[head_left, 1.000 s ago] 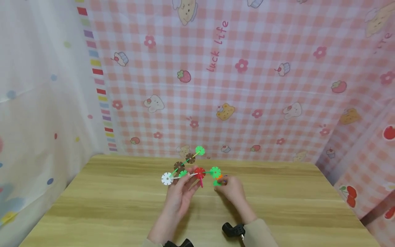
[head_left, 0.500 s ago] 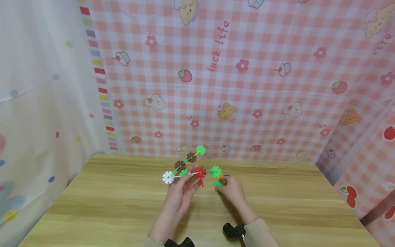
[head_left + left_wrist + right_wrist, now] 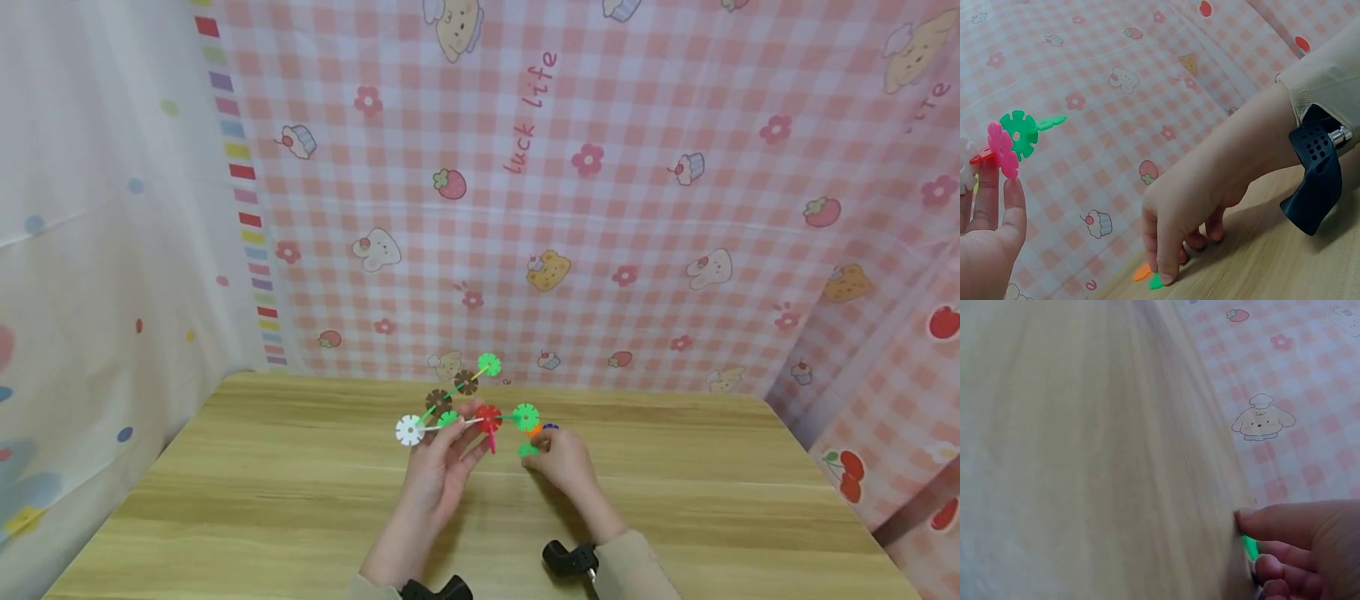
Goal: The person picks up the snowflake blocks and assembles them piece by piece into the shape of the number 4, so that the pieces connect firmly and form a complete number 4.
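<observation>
My left hand [image 3: 442, 471] holds up a chain of joined plastic snowflake discs, with the thumb on its near side. A white disc [image 3: 409, 430], brown discs [image 3: 438, 402], a red disc [image 3: 489, 418] and a green end disc [image 3: 526, 417] belong to it. In the left wrist view a pink disc [image 3: 1002, 150] stands across the red one, by my fingertips. At the tabletop, my right hand [image 3: 567, 463] pinches a loose green snowflake disc [image 3: 528, 451], mostly covered by the fingers. Between thumb and fingers, a green sliver [image 3: 1250, 547] shows in the right wrist view.
An orange disc [image 3: 533, 432] and a dark blue disc [image 3: 551, 427] lie beside my right hand on the wooden table [image 3: 712, 492]. A checked pink cloth [image 3: 637, 217] hangs behind the table. Black wrist mounts [image 3: 572, 559] sit at both forearms.
The loose green disc at my right fingertips has shifted and tilted slightly toward me. The left hand and its chain have barely moved.
</observation>
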A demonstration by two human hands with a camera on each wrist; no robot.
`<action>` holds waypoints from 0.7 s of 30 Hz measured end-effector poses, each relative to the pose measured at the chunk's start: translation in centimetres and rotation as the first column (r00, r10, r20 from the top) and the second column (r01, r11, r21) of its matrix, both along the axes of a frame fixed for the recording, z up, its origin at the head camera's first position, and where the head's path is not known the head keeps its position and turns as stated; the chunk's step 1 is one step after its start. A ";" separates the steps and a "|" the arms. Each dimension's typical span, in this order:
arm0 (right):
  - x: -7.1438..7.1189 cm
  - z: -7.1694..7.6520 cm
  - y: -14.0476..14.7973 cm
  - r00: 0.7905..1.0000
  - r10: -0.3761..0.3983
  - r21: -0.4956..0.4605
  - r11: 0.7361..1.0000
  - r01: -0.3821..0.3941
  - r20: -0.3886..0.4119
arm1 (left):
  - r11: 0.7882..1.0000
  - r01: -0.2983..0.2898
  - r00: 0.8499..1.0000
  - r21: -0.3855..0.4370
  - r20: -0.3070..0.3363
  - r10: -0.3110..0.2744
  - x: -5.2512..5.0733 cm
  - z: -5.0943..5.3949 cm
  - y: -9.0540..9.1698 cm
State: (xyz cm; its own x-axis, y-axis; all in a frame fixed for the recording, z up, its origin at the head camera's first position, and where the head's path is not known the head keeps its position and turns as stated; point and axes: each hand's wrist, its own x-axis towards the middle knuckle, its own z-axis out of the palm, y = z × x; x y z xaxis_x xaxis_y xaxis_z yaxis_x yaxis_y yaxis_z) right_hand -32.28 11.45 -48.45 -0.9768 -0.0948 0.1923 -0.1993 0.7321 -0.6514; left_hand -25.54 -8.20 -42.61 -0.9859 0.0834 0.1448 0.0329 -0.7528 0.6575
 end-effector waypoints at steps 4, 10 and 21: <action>0.3 0.4 0.2 0.997 0.033 -0.031 0.999 -0.031 0.064 | 1.000 0.002 1.000 -0.003 -0.009 -0.002 0.0 0.1 0.0; 0.7 0.7 0.2 0.978 0.096 -0.057 0.995 -0.087 0.188 | 1.000 0.004 1.000 0.009 -0.009 -0.004 0.1 0.1 0.0; 1.4 0.6 0.1 0.972 0.168 -0.121 0.981 -0.150 0.162 | 1.000 0.000 1.000 0.019 -0.002 0.000 0.1 0.3 0.0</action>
